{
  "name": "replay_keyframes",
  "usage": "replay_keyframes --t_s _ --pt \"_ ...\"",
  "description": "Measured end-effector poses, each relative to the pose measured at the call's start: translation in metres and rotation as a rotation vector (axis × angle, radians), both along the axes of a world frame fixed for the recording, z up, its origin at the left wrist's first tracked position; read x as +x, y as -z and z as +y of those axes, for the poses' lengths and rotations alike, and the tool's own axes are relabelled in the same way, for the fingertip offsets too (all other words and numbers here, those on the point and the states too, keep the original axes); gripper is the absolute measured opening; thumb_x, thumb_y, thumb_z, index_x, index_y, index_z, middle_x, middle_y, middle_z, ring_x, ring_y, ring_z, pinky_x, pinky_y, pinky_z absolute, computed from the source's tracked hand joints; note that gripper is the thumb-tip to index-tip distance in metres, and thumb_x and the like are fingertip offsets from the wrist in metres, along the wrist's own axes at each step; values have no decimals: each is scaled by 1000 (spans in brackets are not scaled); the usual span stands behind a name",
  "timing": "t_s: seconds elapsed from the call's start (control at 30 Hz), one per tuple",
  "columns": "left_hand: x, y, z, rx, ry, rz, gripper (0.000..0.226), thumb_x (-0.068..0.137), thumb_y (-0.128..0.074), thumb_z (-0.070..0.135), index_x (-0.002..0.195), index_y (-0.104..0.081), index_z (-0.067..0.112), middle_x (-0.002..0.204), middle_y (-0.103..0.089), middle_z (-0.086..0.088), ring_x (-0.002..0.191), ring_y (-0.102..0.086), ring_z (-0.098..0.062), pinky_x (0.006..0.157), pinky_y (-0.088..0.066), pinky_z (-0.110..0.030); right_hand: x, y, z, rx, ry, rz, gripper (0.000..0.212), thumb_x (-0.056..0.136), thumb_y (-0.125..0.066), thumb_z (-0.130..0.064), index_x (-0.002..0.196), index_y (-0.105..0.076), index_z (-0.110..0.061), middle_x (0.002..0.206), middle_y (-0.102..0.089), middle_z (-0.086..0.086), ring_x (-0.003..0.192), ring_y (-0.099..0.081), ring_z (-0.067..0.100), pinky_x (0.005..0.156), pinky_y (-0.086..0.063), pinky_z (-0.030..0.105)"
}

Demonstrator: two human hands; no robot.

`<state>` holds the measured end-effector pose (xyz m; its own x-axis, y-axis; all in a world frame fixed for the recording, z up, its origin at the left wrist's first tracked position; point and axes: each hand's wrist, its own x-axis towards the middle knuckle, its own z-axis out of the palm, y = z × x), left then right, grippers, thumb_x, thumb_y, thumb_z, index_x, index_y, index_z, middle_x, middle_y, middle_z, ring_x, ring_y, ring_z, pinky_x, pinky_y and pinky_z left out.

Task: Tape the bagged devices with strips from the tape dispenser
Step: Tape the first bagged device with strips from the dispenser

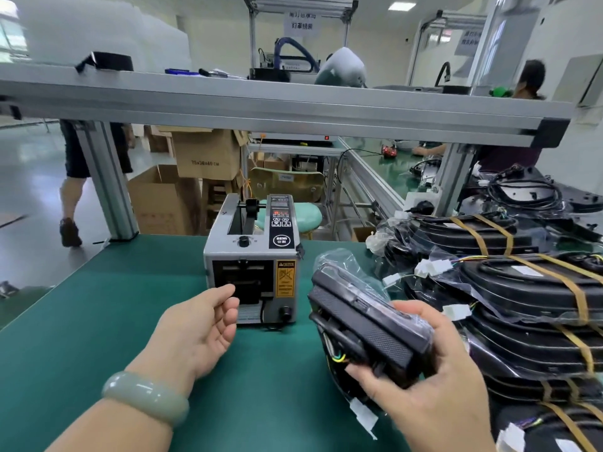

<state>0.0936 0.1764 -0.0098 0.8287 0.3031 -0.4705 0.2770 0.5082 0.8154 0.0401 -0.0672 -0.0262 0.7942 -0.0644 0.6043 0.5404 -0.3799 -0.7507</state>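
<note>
Right grip (434, 383) around black device (368, 324) inside clear bag (337, 260).

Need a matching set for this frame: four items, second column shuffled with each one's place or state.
Column A
1. left hand
2. right hand
3. tape dispenser
4. taped devices

Column B
a. piled at the right of the green mat
b. grips a bagged device
c. open, just in front of the dispenser's outlet
d. stands mid-mat, touched by nothing

Pairs: 1-c, 2-b, 3-d, 4-a
</note>
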Motion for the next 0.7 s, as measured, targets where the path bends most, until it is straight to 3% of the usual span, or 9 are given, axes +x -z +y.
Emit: replay_keyframes --t_s 0.2,0.7 --pt "5 -5 -5 17 49 26 6 90 -64 19 85 -64 16 47 -59 6 33 -50 -3 37 -40 -11 0 2 -3 91 13 47 79 38 -91 -20 102 -56 -49 83 -70 -24 71 -68 -2 63 -47 4" --pt "16 -15 -10 48 46 27 20 92 -57 16 73 -60 14 43 -56 8 31 -49 -1 36 -37 -8 3 6 -5 45 -36 0 80 43 -94 -12 105 -56 -45 84 -70 -17 66 -67 1 65 -53 12"
